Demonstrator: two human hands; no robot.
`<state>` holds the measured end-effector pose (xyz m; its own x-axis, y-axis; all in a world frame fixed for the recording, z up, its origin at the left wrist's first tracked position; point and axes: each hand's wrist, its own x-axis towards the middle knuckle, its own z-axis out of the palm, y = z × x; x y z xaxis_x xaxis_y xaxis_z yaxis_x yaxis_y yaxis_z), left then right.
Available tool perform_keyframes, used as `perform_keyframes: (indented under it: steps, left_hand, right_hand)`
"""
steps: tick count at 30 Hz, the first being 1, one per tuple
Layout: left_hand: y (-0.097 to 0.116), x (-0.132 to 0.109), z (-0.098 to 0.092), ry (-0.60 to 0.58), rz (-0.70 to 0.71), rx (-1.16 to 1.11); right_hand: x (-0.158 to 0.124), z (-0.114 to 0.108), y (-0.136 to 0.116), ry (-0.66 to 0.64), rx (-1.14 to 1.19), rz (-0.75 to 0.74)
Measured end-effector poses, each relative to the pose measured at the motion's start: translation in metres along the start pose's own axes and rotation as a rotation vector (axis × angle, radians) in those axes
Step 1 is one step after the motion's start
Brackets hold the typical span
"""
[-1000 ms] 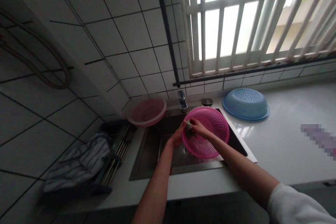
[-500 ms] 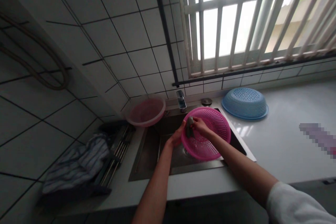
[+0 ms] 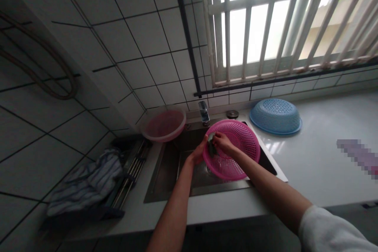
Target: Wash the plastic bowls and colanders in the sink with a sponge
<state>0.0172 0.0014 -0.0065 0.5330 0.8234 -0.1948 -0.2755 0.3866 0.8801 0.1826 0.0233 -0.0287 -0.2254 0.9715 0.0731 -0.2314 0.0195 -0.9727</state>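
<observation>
Two bare hands meet over a round, bright pink, perforated plastic colander (image 3: 248, 141), tilted above the right part of a rectangular stainless-steel sink (image 3: 159, 179) set in a white, glossy surface (image 3: 321, 126). A small, limp, grey-green cloth (image 3: 211, 145) lies against the colander's left edge, its long axis running along that rim. The right hand (image 3: 223, 142), just to its right, is nearer, grip pinched on it; the left hand (image 3: 199, 152) clasps the rim from outside, its fingertips hidden.
</observation>
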Motion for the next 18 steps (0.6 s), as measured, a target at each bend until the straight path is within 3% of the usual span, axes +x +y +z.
perform_keyframes:
  steps: [3,6,8,11,13,15,18]
  left_hand:
    - [0.003,-0.003,0.008,-0.039,0.027,-0.007]
    - [0.003,-0.004,0.007,-0.037,0.044,0.002]
    - [0.000,-0.002,0.000,-0.009,0.041,0.029]
    - [-0.004,0.001,-0.013,0.013,-0.035,0.096]
    - [-0.006,0.001,-0.017,0.016,-0.077,0.123]
    - [-0.005,0.000,-0.016,0.038,-0.050,0.105]
    - [-0.002,-0.002,-0.006,0.036,0.036,0.040]
  right_hand:
    - [0.006,-0.006,-0.006,0.196,0.073,-0.039]
    - [0.004,-0.006,-0.008,0.180,0.025,-0.071]
    - [-0.001,-0.002,-0.006,0.003,-0.067,-0.067]
    - [-0.011,0.007,0.002,-0.368,-0.195,0.023]
    - [-0.014,0.011,0.007,-0.514,-0.230,0.082]
    - [-0.014,0.011,0.009,-0.471,-0.206,0.082]
    - [-0.006,0.006,0.005,-0.201,-0.086,0.018]
